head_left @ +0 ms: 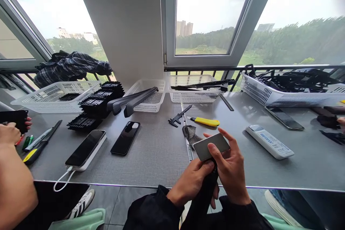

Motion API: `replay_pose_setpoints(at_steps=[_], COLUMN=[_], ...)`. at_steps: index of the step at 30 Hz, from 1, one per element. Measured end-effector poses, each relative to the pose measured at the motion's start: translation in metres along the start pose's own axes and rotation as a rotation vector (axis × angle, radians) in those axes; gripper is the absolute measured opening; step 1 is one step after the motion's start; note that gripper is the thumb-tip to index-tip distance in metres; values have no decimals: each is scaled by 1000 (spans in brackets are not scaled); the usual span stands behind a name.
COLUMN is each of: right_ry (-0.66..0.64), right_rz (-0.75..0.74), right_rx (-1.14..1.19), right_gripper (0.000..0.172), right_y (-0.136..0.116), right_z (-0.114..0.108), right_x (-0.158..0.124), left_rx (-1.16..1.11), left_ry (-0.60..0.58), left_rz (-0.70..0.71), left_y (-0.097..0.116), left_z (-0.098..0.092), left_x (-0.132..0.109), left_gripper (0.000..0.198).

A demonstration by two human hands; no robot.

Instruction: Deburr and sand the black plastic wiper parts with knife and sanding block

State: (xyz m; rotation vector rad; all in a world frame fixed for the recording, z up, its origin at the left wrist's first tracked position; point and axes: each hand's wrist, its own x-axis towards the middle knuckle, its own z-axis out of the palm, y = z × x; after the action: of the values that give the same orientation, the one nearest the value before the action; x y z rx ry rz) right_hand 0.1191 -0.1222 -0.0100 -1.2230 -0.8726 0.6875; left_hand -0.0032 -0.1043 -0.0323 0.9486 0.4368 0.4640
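A small flat grey rectangular block (202, 150) is held between the thumb and fingers of my right hand (234, 170). Just below it, my left hand (185, 182) is closed around the upper end of a long black part (204, 196), which slants down towards my lap. The block is right at the part's top end; whether the two touch is unclear. Beyond my hands, a dark grey cloth (191, 133) lies across a metal ruler (189, 152). Close by are a yellow utility knife (207, 121) and black calipers (179, 115).
White baskets (153, 107) line the back, one heaped with black parts (293, 79). Left are stacked black parts (99, 102), a phone (125, 138) and a phone on a power bank (86, 149). Right are a white device (269, 142) and another phone (285, 118). Co-workers' hands (10, 133) show at both sides.
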Motion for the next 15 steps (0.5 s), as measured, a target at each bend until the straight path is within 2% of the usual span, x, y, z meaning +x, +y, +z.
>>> replay_pose_setpoints(at_steps=[3,8,11,15], right_ry=[194,535,544,404], right_rz=[-55,-83,-99,-164], right_rx=[24,66,175,173], right_gripper=[80,72,60,37], right_y=[-1,-8,-15,-19], right_z=[-3,-10,-9,3], right_x=[2,7,5,-6], left_rx=[-12,-57,-75,-52], left_ry=[-16,-45,-35,-2], left_rz=[-5,21,50,52], left_y=[-2,1,1,0], left_z=[-1,-2,-3,-4], left_x=[0,-4,-5,-4], left_gripper=[64,56,54,54])
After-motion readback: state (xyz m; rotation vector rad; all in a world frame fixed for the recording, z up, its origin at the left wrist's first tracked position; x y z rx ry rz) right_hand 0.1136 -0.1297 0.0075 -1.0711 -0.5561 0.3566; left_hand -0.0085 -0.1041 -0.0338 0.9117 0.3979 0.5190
